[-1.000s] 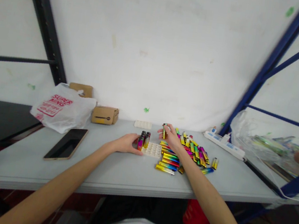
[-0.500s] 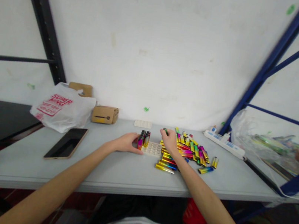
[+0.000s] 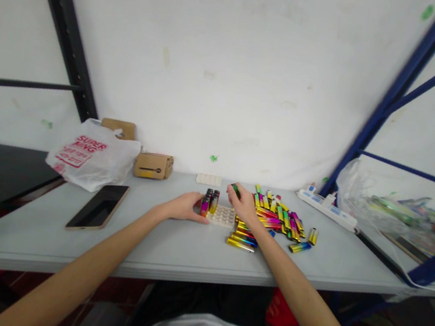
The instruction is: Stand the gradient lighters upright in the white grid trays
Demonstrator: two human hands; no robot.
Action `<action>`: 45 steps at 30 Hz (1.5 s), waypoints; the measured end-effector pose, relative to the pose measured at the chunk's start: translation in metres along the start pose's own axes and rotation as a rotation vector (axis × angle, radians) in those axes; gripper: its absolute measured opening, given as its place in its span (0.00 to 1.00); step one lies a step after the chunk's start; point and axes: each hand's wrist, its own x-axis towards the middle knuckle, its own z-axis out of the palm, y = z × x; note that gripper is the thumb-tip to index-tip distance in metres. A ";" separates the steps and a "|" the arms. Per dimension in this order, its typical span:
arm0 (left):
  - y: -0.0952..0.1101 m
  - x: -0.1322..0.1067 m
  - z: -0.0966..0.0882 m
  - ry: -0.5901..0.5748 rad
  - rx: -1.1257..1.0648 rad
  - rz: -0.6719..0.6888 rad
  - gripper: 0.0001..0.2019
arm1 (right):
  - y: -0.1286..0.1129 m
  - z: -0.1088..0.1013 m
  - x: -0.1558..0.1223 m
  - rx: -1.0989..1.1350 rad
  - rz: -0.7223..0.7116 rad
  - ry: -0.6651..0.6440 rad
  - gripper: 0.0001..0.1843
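Centre frame: right hand (image 3: 244, 206) pinches one lighter (image 3: 235, 189) over the tray (image 3: 223, 217), left hand (image 3: 185, 208) rests loose at its left edge; just a small cluster (image 3: 209, 201) stands slotted, most slots bare, a big pile (image 3: 274, 220) lying right on the bench (image 3: 172, 249).

white plastic bag (image 3: 91, 158) | red print "SUPER MING" | smaller lines below it unreadable

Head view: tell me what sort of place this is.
Probably a small packing workstation: a grey table between metal rack frames, a pile of rainbow lighters, and a white tray with several standing in it. The right hand holds one lighter.
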 end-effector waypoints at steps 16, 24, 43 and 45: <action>-0.001 0.000 0.001 0.015 -0.010 -0.005 0.33 | 0.000 -0.004 -0.005 -0.142 -0.209 -0.302 0.23; -0.003 0.001 0.002 0.015 -0.002 0.022 0.34 | -0.013 0.002 -0.006 -0.260 -0.253 -0.410 0.20; -0.004 0.001 0.001 -0.016 0.035 -0.052 0.34 | -0.022 0.008 -0.005 -0.621 -0.200 -0.463 0.30; -0.003 0.000 0.000 -0.017 0.010 -0.045 0.33 | -0.022 0.007 -0.003 -0.573 -0.196 -0.463 0.29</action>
